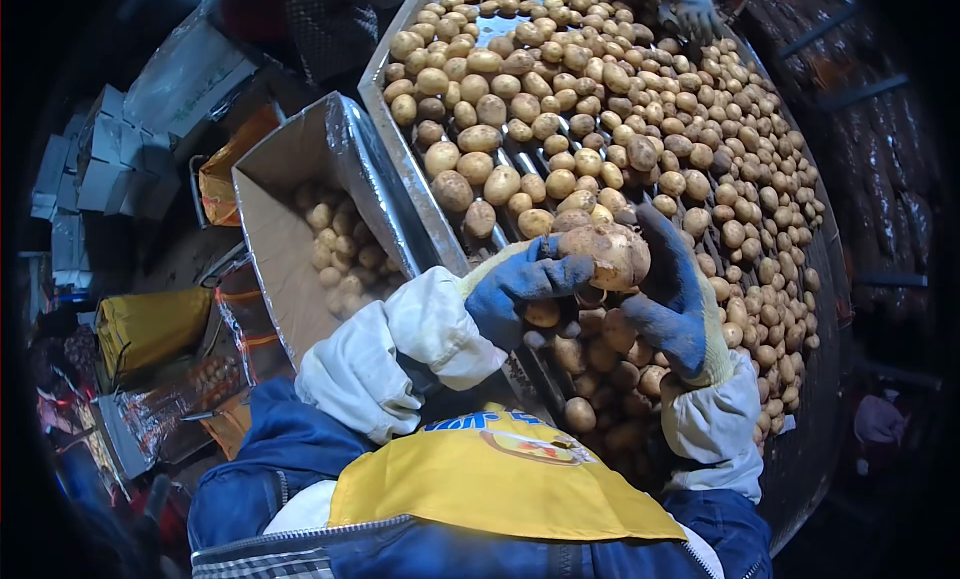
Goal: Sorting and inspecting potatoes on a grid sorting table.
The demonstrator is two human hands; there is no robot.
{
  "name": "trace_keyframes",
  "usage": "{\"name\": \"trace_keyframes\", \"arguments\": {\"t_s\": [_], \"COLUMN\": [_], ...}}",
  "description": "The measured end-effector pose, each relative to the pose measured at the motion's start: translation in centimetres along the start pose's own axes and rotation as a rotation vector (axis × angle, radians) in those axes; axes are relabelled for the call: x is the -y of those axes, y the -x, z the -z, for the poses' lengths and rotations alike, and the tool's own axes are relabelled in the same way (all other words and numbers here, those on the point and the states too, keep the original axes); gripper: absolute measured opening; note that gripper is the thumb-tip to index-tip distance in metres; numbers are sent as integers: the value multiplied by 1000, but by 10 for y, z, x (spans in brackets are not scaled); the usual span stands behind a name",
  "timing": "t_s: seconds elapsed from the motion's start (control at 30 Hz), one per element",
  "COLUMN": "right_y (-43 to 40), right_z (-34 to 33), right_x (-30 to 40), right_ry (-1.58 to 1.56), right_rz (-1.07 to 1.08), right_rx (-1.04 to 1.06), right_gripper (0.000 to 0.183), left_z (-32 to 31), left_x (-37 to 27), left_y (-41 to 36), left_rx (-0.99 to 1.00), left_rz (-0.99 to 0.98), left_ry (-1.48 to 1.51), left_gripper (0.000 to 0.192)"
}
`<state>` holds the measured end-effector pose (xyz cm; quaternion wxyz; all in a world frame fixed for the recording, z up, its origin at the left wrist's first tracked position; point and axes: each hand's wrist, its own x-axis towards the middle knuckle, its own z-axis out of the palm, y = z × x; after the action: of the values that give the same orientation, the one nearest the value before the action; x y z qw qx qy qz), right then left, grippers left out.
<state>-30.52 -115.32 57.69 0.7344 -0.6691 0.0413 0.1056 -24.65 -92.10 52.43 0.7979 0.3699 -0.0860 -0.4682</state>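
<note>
In blue-coated, cream-cuffed work gloves, both my hands are over a roller conveyor bed (525, 161) heaped with potatoes. My left hand (525, 283) grips a large potato (621, 258) that has soil and a rough patch on its skin. Just right of it, my right hand (679, 301) is spread, thumb apart from fingers, with nothing visible in its grasp; contact with the potato is hard to tell. Under my hands, more potatoes (600, 354) lie in shadow near my yellow apron (465, 489).
Left of the conveyor's metal side rail (420, 181) stands a lined carton (285, 226) partly filled with potatoes (345, 249). Another person's gloved hand (697, 13) reaches in at the far end. White boxes (112, 155) and a folded yellow bag (154, 328) are farther left.
</note>
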Motion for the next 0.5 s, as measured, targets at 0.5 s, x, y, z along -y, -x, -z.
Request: {"name": "trace_keyframes", "arguments": {"t_s": [0.5], "right_y": [-6], "right_z": [-46], "right_x": [-26], "right_ry": [178], "right_rz": [116], "right_rx": [-107], "right_gripper": [36], "left_z": [17], "left_x": [6], "left_y": [48], "left_rx": [-19], "left_rz": [-81], "left_ry": [24], "left_gripper": [60]}}
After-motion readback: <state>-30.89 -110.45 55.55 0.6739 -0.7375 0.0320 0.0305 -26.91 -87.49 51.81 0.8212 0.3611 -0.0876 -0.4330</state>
